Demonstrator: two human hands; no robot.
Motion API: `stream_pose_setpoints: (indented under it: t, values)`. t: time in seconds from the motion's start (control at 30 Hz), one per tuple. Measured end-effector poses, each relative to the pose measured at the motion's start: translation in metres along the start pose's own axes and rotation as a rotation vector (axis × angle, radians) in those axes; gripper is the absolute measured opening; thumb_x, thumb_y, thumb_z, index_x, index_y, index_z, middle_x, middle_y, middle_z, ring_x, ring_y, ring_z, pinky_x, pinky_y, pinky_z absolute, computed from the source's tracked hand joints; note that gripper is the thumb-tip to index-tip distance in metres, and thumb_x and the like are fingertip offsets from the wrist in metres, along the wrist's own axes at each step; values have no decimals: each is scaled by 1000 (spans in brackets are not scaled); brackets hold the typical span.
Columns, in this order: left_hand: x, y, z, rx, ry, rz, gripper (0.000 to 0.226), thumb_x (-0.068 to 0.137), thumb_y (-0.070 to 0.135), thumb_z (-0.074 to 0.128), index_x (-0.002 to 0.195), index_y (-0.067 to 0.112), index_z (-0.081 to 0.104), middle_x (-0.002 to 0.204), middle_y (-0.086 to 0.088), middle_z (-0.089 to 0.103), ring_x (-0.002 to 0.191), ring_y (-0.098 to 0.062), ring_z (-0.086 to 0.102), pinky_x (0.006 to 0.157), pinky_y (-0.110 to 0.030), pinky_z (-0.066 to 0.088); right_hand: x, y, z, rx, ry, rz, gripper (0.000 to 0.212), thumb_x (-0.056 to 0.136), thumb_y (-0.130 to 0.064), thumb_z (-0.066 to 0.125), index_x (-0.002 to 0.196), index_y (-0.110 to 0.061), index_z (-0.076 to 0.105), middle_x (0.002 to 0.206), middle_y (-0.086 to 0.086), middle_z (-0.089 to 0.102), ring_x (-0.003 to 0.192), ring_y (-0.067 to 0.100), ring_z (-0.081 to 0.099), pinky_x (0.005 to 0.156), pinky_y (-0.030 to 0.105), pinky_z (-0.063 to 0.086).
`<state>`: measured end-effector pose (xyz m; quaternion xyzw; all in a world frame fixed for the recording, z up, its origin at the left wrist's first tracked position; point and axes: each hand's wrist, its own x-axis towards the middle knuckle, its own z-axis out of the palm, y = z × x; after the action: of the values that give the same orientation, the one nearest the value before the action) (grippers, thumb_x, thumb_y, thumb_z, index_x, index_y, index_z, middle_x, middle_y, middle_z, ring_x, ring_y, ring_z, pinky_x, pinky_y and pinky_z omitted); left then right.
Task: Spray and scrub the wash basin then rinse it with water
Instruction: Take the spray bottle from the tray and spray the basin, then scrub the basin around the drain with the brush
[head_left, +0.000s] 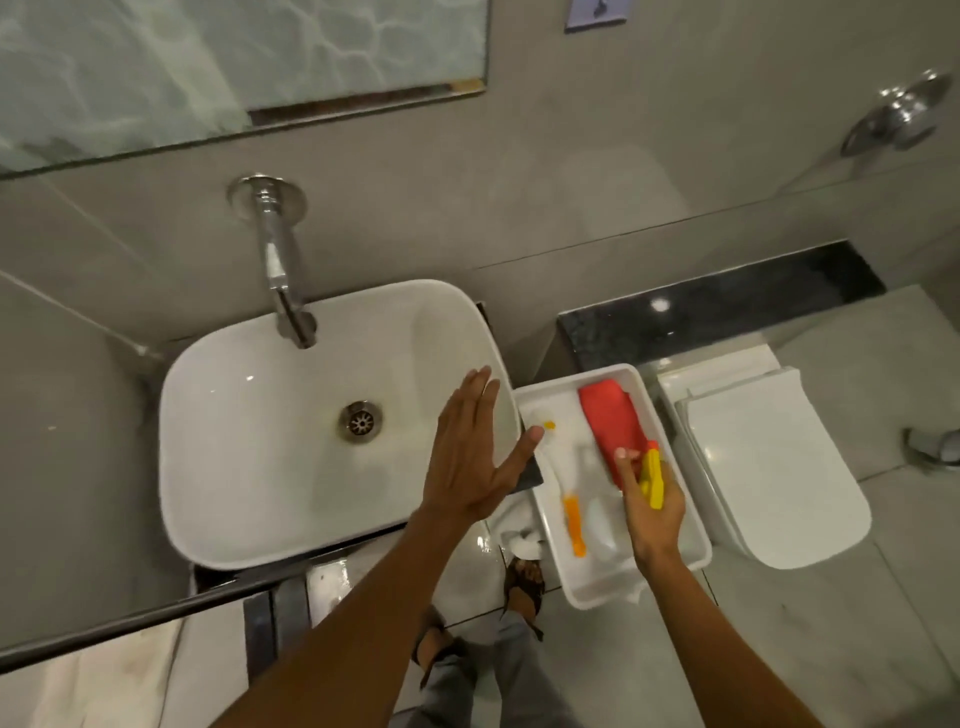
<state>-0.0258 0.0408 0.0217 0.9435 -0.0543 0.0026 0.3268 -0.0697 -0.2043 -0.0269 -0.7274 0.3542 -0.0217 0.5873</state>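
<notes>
The left hand is flat and spread, fingers straight, over the right edge of the white wash basin, below the wall tap. The right hand reaches into a white tray beside the basin and closes around the yellow trigger of a red spray bottle. An orange-handled brush lies in the same tray, just left of the bottle.

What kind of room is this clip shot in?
A bathroom, most likely: a white wash basin sits under a wall-mounted chrome tap, a toilet with its lid closed stands to the right, and a mirror hangs on the tiled wall.
</notes>
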Motion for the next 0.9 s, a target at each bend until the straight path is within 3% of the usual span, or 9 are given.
stream_pose_setpoints:
  t: [0.13, 0.27, 0.43, 0.6, 0.73, 0.8, 0.83, 0.9]
  values:
    - [12, 9, 30, 54, -78, 58, 92, 102, 74, 44, 169, 14, 28, 181, -3, 19, 169, -21, 15, 136, -48, 22, 22, 27, -2, -23, -24, -1, 43, 89, -49, 80, 122, -23, 72, 114, -2, 77, 108, 18, 73, 100, 39, 58]
    - [17, 5, 42, 147, -92, 65, 99, 101, 76, 46, 174, 19, 11, 183, 2, 3, 170, -16, -1, 137, -45, 9, 39, 53, -5, 12, 23, 22, 34, 94, -34, 77, 121, -14, 74, 112, 5, 77, 111, 23, 72, 106, 47, 56]
    - [16, -2, 49, 214, -80, 93, 100, 102, 78, 40, 174, 16, 6, 183, 1, -3, 170, -15, -5, 136, -42, 10, 58, 71, 0, 58, 32, 47, 39, 94, -30, 78, 129, -12, 70, 121, 7, 75, 118, 25, 70, 107, 46, 56]
    - [16, -4, 51, 262, -71, 97, 101, 102, 77, 42, 174, 17, 4, 183, 2, -5, 169, -15, -7, 135, -40, 8, 70, 88, -1, 85, 10, 24, 33, 92, -23, 82, 120, -8, 75, 111, 11, 78, 109, 28, 74, 99, 45, 60]
    - [16, -2, 51, 263, -73, 88, 99, 103, 74, 44, 174, 17, 5, 183, 2, -4, 169, -15, -7, 135, -40, 7, 63, 102, -8, 21, 20, 52, 32, 87, -22, 86, 94, 5, 71, 91, 34, 66, 86, 51, 65, 84, 60, 59]
    - [16, -1, 50, 261, -74, 84, 97, 103, 73, 44, 174, 16, 8, 183, 0, 0, 170, -17, -5, 136, -40, 7, 54, 109, -10, 9, 76, 86, 34, 84, -24, 88, 93, 4, 71, 89, 31, 67, 77, 39, 66, 85, 58, 60]
    - [16, -1, 49, 261, -77, 86, 96, 104, 72, 43, 174, 15, 10, 183, -1, 1, 170, -18, -4, 136, -41, 7, 48, 110, -11, 9, 106, 105, 35, 83, -26, 89, 101, 0, 74, 93, 25, 72, 82, 28, 68, 89, 55, 62]
    - [16, -1, 48, 261, -86, 95, 92, 106, 70, 39, 173, 14, 11, 183, -3, 2, 170, -19, -2, 137, -42, 10, 35, 111, -13, 16, 161, 160, 58, 81, -32, 90, 132, -13, 69, 117, 6, 76, 105, 19, 70, 100, 44, 59]
